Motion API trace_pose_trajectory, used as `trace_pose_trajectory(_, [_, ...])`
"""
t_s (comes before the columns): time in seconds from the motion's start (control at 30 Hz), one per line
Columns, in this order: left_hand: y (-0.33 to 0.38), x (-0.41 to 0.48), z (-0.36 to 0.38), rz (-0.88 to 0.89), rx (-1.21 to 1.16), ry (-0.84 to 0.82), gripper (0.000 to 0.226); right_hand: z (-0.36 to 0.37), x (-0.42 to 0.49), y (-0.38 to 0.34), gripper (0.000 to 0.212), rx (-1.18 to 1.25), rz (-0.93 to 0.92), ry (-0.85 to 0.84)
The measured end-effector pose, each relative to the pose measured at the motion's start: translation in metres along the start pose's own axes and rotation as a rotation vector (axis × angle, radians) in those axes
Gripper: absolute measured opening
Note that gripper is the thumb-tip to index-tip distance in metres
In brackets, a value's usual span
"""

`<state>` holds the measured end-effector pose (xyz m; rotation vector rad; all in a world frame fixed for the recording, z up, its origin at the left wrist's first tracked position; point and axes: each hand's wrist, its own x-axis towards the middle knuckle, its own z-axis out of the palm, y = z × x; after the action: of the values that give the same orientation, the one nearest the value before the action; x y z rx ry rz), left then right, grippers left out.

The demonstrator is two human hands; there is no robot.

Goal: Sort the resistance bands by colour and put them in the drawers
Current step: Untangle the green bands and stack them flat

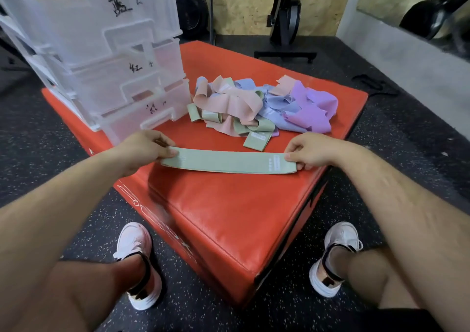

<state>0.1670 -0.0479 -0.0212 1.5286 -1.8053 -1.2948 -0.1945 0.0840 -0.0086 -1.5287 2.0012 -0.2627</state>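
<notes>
Pinching one end of a green band with left hand, thumb on top, fingers curled under; pinching the other end with right hand the same way, thumb on top beside the white print; held flat and straight between the two grips, low over the red box, cannot tell if touching it; beyond the grips, a loose pile of bands on the same box, with pink, green, blue and purple tangled together; nearest the right-hand grip, a folded green piece at the pile's near edge, just apart from the held band; beyond and outward of the left-hand grip, clear plastic drawers stacked on the box, black handwritten marks on the fronts, lowest front close to the left knuckles; hard to tell if pulled out or pushed in, contents unclear through the cloudy plastic; nearer the body than the grips, bare forearms and knees, white shoes on the black speckled floor either side of the box corner; far beyond the pile, a black exercise machine and a weight plate against a chipboard wall.
</notes>
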Motion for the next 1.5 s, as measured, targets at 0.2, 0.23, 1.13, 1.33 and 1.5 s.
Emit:
trace_pose_trajectory(0.2, [-0.012,0.001,0.012,0.017,0.126,0.036,0.015,0.013,0.0,0.001,0.007,-0.114,-0.074,0.207])
trace_pose_trajectory(0.23, [-0.013,0.0,0.015,0.037,0.179,0.053,0.014,0.014,-0.001,0.002,0.01,-0.109,-0.092,0.226])
trace_pose_trajectory(1.13, [0.079,0.02,0.104,0.26,0.473,-0.124,0.024,0.033,0.029,-0.052,0.023,-0.039,-0.187,0.387])
trace_pose_trajectory(1.33, [0.094,0.02,0.103,-0.059,-0.344,-0.248,0.047,0.037,0.019,-0.079,0.021,0.247,-0.29,0.513])
trace_pose_trajectory(1.5, [0.094,0.008,0.096,0.022,-0.382,-0.117,0.01,0.048,0.014,-0.101,0.021,0.324,-0.386,0.474])
